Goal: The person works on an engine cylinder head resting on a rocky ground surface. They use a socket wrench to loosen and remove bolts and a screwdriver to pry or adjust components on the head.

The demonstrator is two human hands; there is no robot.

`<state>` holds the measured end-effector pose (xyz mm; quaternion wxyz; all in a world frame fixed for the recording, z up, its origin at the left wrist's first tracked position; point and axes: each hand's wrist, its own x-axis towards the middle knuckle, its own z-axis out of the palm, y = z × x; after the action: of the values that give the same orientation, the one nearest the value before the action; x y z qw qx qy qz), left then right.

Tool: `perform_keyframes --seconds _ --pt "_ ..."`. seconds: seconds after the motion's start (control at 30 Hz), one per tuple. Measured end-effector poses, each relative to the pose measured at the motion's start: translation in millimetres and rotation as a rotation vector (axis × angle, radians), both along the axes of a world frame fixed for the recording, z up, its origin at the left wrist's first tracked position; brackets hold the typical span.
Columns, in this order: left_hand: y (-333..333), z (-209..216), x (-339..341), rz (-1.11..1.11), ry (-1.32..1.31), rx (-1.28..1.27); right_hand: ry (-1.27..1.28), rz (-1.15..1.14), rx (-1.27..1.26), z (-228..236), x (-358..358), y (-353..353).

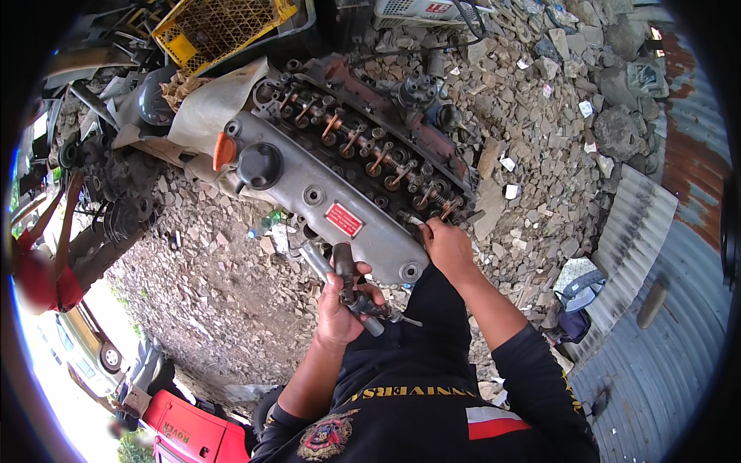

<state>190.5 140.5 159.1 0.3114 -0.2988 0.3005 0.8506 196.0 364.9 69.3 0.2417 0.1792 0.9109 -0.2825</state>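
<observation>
My left hand (336, 312) is wrapped round several metal pieces. Among them are a light grey metal tube (315, 260) and a dark cylinder (343, 261) with jointed fittings and a thin rod; their exact kind is unclear. Farther right, my right hand (450, 245) is closed, fingertips pinched at the near right end of the engine's cylinder head (367, 147); what they pinch is mostly hidden. Rocker arms and springs lie exposed along the head. A grey valve cover (293, 181) with a black round cap (260, 165) and a red label lies along its near side.
Stony ground (224, 309) surrounds the engine. A yellow crate (224, 31) stands far left, a white basket (424, 11) at the far edge. Greasy machine parts (116, 193) crowd the left. Corrugated sheets (656, 270) lie right. Someone in red (58, 274) is at the left edge.
</observation>
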Motion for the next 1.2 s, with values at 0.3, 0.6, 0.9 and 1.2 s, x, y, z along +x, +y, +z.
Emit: perform_keyframes --seconds 0.3,0.6,0.9,1.2 --pt "48 16 -25 -0.068 0.021 -0.071 0.106 -0.154 -0.841 142 -11 14" --pt "124 24 -13 -0.325 -0.011 -0.299 0.288 -0.619 -0.791 126 10 16" --pt "159 7 -38 -0.302 0.106 -0.294 -0.03 -0.662 -0.885 130 -21 95" --pt "153 -8 -80 -0.368 0.077 -0.371 -0.028 -0.664 -0.842 62 -107 136"
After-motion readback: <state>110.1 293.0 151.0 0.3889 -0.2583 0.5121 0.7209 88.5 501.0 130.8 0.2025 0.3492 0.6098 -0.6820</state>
